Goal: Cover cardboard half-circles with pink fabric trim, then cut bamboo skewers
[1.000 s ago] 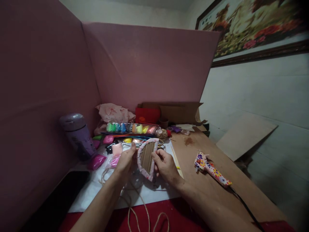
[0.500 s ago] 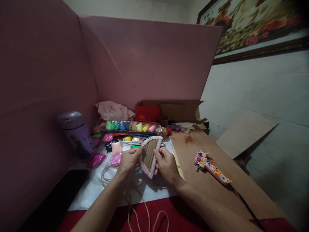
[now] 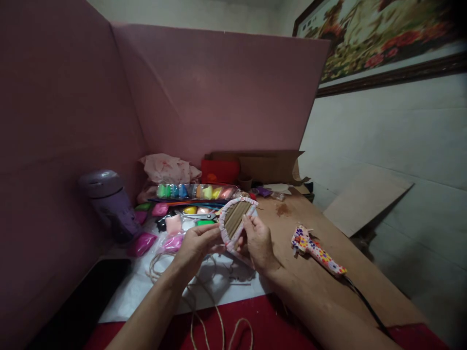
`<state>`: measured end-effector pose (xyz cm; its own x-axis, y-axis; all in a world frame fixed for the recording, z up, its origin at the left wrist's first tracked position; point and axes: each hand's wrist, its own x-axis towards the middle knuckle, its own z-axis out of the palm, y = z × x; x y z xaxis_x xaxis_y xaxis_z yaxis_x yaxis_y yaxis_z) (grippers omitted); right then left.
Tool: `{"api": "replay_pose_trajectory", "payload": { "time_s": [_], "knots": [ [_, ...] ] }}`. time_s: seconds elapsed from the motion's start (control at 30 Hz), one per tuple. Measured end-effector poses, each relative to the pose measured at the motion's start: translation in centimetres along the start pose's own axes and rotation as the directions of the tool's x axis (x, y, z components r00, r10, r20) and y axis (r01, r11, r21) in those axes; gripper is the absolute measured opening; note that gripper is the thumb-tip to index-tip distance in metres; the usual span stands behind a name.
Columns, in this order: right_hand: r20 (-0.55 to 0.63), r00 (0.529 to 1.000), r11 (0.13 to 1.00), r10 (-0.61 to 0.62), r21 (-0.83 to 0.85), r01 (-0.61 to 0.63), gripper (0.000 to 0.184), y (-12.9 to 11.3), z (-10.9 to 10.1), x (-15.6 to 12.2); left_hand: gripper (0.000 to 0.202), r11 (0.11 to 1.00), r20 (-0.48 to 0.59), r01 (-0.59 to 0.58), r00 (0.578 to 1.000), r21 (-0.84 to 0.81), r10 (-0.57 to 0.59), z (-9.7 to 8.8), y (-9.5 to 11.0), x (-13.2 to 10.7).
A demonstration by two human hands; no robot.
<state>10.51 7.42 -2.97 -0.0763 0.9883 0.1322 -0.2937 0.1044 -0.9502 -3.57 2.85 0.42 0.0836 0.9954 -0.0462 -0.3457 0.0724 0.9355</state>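
Note:
Both hands hold a small flat cardboard piece (image 3: pixel 235 221) with a rounded top and a pink fabric-wrapped rim, raised above the white sheet (image 3: pixel 146 287). My left hand (image 3: pixel 197 245) pinches its lower left edge. My right hand (image 3: pixel 257 240) grips its right side, fingers curled round the rim. Jute twine (image 3: pixel 215 316) trails from under the hands toward me over the red cloth (image 3: pixel 262 321).
A patterned glue gun (image 3: pixel 317 250) with a black cord lies on the brown board at right. Packets of coloured clay (image 3: pixel 197 192), scissors (image 3: pixel 199 215), a purple bottle (image 3: pixel 109 204), a black phone (image 3: pixel 83 301) and cardboard (image 3: pixel 270 167) crowd the back. Pink panels wall the left and rear.
The cardboard piece has been turned and tilted to the right, its top now leaning away. Both hands shifted slightly right with it.

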Motion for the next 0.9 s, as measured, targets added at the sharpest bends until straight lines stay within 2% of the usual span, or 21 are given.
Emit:
{"api": "replay_pose_trajectory", "payload": {
  "time_s": [0.27,0.47,0.6,0.9],
  "knots": [
    [0.008,0.999,0.999,-0.043,-0.001,0.043,0.032,-0.3,0.1,-0.1,0.029,1.0,-0.043,0.014,0.999,-0.009,-0.014,-0.1,-0.4,0.2],
    [-0.012,0.992,0.992,-0.124,-0.039,0.124,0.032,0.5,0.1,-0.2,0.028,1.0,-0.117,0.017,0.993,-0.018,-0.019,-0.1,-0.8,0.3],
    [-0.042,0.986,0.984,-0.161,-0.079,0.157,0.032,0.5,0.1,-0.3,0.028,0.999,-0.103,0.011,0.995,-0.035,-0.015,0.0,-1.0,0.5],
    [-0.05,0.986,0.985,-0.161,-0.077,0.157,0.031,0.5,0.3,-0.5,0.031,1.0,-0.169,-0.014,0.986,0.027,0.018,-0.3,-1.3,0.8]
  ]
}}
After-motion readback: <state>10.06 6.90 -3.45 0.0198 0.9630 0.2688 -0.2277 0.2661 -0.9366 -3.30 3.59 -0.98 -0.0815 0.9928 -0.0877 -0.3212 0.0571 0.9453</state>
